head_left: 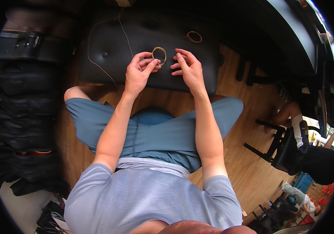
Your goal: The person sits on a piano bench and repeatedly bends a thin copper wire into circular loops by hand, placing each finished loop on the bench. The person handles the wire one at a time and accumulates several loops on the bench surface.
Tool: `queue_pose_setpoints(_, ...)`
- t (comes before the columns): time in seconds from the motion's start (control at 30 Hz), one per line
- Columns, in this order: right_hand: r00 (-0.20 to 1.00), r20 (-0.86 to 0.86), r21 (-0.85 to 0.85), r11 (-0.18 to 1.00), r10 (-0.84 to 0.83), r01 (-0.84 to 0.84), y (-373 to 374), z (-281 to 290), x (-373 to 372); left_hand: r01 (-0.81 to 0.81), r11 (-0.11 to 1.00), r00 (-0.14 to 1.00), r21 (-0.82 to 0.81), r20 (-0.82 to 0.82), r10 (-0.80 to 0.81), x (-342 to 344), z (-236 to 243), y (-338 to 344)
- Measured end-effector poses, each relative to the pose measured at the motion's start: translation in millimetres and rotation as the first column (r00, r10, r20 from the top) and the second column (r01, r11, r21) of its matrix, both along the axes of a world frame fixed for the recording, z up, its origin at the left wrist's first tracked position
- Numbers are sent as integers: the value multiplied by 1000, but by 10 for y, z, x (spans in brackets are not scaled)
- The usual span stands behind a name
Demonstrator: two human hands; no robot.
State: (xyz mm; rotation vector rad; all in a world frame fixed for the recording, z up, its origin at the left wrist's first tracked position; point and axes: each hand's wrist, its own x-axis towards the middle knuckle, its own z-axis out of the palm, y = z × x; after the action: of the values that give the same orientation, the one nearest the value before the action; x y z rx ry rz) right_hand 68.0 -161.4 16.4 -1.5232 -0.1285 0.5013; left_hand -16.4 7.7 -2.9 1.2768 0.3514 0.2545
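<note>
My left hand (pixel 138 73) pinches the lower edge of a coil of thin golden wire (pixel 164 54) between thumb and fingertips. The coil stands up as a ring above the black padded bench (pixel 135 31). Just to its right, my right hand (pixel 190 72) has its fingers apart and curved, and it holds nothing. Farther back on the bench rests a second, copper-coloured coil of wire (pixel 194 37). A long loose strand (pixel 124 30) trails in a wide loop over the bench's left part, passing close to my left hand.
Black cases (pixel 28 46) stack up along the left side. At the right, a black piece of furniture (pixel 288 43) rises beside the bench. Another person's leg (pixel 296 126) shows near a black stool (pixel 288 150). Wooden floor (pixel 237 171) surrounds my legs.
</note>
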Motion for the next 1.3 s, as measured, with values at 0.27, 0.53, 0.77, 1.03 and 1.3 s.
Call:
queue_pose_setpoints(0.27, 1000, -10, 44, 999, -28, 28, -5, -104, 57, -32, 998, 999, 50, -10, 33, 122, 98, -7)
queue_pose_setpoints(0.53, 997, -69, 60, 998, -29, 33, -32, -32, 54, -19, 997, 998, 77, 68, 14, 1011, 44, 21)
queue_pose_setpoints(0.77, 999, -54, 97, 995, 2, 4, -32, -59, 48, -92, 974, 995, 208, 57, 82, 1045, -130, 11)
queue_pose_setpoints(1.03, 996, -83, 57, 998, -11, 16, -59, -19, 51, 106, 898, 993, 428, -88, -75, 783, 291, 153)
queue_pose_setpoints(1.3, 998, -65, 4, 1000, 22, -22, -18, 15, 43, -13, 690, 945, 724, -216, 245, 208, 406, 1107)
